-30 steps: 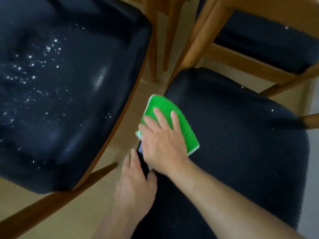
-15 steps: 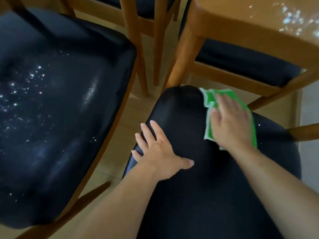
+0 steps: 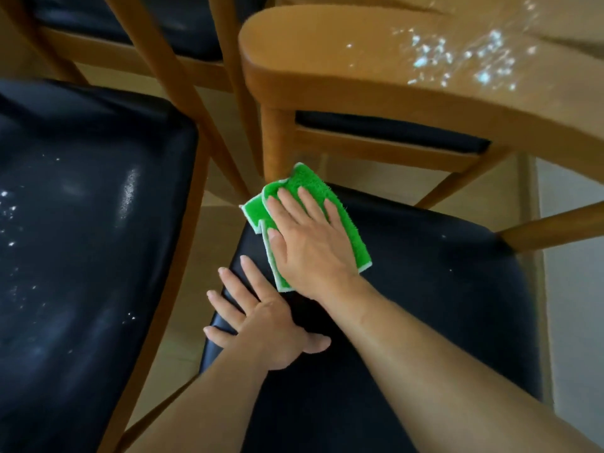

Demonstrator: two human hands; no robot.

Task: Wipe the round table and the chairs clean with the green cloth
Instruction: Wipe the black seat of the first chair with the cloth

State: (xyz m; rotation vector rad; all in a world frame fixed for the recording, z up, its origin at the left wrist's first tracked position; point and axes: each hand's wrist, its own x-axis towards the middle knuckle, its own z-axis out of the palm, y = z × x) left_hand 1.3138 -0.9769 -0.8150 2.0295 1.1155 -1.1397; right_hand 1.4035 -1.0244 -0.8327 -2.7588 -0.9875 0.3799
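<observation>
The folded green cloth [image 3: 351,228] lies on the far left corner of the black chair seat [image 3: 441,308] in front of me. My right hand [image 3: 307,237] presses flat on the cloth with straight fingers. My left hand [image 3: 261,318] rests flat on the seat's left edge, fingers spread. The wooden round table [image 3: 408,70] juts in at the upper right, with white specks on its top. A second black chair seat [image 3: 81,256] to the left carries white specks too.
A table leg [image 3: 274,142] stands just behind the cloth. Another chair [image 3: 392,135] sits under the table, and a further one [image 3: 130,31] at the upper left. A wooden chair arm [image 3: 552,223] crosses at the right. Light flooring shows between the chairs.
My right hand has slid the cloth left from the seat's far middle to its far left corner. My left hand stays flat on the seat's left edge.
</observation>
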